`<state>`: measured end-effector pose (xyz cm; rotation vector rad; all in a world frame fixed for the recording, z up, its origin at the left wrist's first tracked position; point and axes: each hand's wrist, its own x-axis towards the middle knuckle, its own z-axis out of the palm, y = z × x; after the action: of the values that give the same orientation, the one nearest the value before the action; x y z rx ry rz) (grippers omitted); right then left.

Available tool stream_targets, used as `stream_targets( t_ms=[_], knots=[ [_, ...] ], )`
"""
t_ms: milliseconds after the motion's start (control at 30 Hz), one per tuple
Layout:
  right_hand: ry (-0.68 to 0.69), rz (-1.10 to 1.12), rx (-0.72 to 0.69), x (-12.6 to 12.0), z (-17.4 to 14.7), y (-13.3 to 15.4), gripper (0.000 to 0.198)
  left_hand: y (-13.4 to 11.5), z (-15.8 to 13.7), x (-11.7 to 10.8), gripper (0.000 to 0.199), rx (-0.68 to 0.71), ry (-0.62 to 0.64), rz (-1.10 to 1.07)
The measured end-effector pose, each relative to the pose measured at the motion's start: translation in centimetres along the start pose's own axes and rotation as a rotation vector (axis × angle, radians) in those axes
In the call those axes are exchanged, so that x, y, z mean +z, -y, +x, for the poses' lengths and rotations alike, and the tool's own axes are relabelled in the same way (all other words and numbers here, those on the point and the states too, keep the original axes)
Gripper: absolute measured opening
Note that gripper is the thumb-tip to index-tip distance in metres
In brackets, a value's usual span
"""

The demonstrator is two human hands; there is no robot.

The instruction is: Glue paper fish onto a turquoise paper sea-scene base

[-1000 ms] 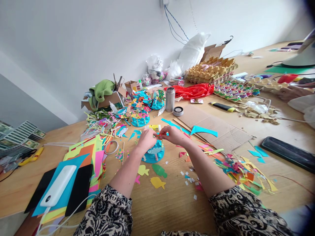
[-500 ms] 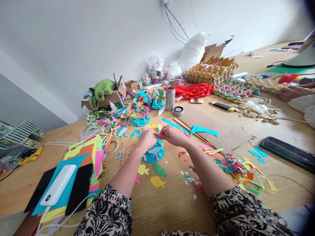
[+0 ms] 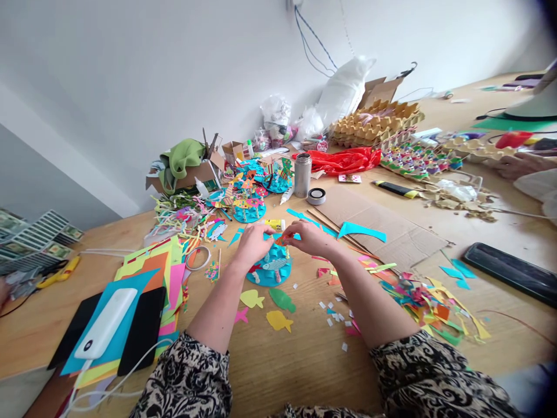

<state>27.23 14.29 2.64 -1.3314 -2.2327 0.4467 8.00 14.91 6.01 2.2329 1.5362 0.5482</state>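
Note:
In front of me stands a round blue textured base (image 3: 256,277) with short posts and a grey-blue patterned paper fish (image 3: 275,265) on it. Above its far side, my right hand (image 3: 307,237) pinches a small orange paper fish (image 3: 279,240). My left hand (image 3: 255,244) is at the left of that piece, thumb and forefinger slightly apart; its other fingers are partly hidden. On the table nearer to me lie yellow (image 3: 279,320), pale yellow (image 3: 252,299) and green (image 3: 282,300) paper fish cutouts.
A glue stick (image 3: 274,224) lies just beyond my hands. Farther back are finished blue fish pieces (image 3: 248,212), a metal flask (image 3: 302,176) and cardboard (image 3: 391,232). Paper scraps (image 3: 429,305) and a phone (image 3: 509,273) lie right; paper sheets (image 3: 174,273) and a power bank (image 3: 107,322) left.
My left hand has moved slightly left, away from the orange paper fish, and its fingers have parted. My right hand stays at the fish. The view has shifted slightly.

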Motion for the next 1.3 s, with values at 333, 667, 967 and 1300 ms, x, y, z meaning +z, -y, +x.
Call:
stream_targets(
  t_ms=[333,667,967,1300],
  knots=[
    [-0.319,0.07,0.089,-1.4,0.2,0.5,0.026,1.0,-2.5,-2.0,0.036,0.034,-0.141,-0.13],
    [-0.777,0.313,-0.037,-3.4,-1.9,6.2,0.016,2.0,-9.6,-4.6,0.039,0.077,-0.398,-0.216],
    [-0.043,0.135,-0.232,3.4,-10.7,10.3,0.012,3.5,-13.4,-6.6,0.038,0.08,-0.585,-0.396],
    [0.023,-0.359,-0.067,8.0,-15.0,10.5,0.011,1.9,-13.0,-8.1,0.035,0.131,-0.603,-0.587]
  ],
)
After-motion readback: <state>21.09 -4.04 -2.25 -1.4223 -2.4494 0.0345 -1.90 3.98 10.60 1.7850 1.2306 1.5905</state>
